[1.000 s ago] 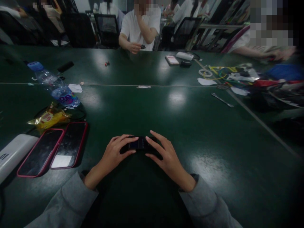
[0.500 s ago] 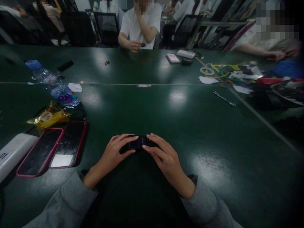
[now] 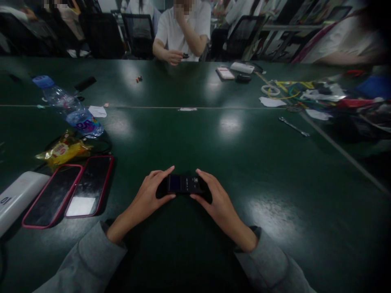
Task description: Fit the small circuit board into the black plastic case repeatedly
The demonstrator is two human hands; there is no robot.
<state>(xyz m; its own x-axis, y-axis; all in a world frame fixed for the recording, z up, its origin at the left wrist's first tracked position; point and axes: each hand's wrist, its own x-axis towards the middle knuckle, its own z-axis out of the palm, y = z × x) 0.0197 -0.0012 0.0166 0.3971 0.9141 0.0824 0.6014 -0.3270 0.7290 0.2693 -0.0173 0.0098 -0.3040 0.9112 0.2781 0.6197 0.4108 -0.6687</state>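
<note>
The green tabletop [image 3: 189, 142] looks smooth and glossy. The black device [image 3: 185, 184] looks like smooth plastic, the bottle [image 3: 69, 109] clear plastic, the wrench [image 3: 293, 127] shiny metal.

The white block [image 3: 23, 195] is cut off at left, markings on the device [image 3: 184, 184] too small to read, the cables [image 3: 301, 84] blurred.

Sleeved forearms [image 3: 87, 254] slant inward from the lower corners. The left hand [image 3: 148, 189] and right hand [image 3: 217, 197] face each other below centre frame, curved, thumbs [image 3: 167, 198] lower, index fingers [image 3: 167, 172] above.
</note>
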